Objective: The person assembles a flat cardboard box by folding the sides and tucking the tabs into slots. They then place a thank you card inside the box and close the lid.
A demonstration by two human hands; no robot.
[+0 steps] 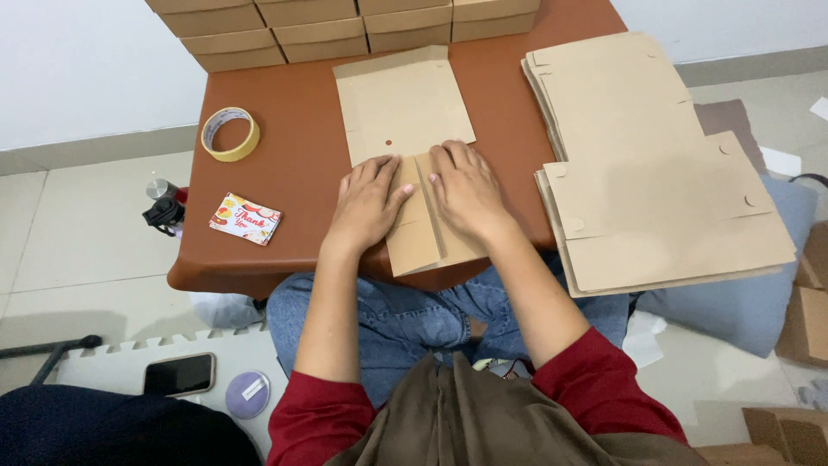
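Directly before me stands a low brown table with rounded corners and a smooth, slightly glossy top, set on a pale tiled floor against a white wall.

A flat cardboard sheet lies at the middle of the table. Its long axis runs from my lap towards the wall, and its near end hangs just over the table's edge. The material is plain matt brown card, cut rectangular, with a small round hole near its middle and side flaps folded inward at the near end.

My left hand rests palm down on the left flap, fingers spread and flat, gripping nothing. My right hand presses the right flap likewise, fingers extended, closed on nothing.

Left of the sheet lie a ring of tan tape and a small printed card. Right of the sheet, a stack of flat cut cardboard overhangs the table. Beyond the sheet, folded brown boxes stand in rows.
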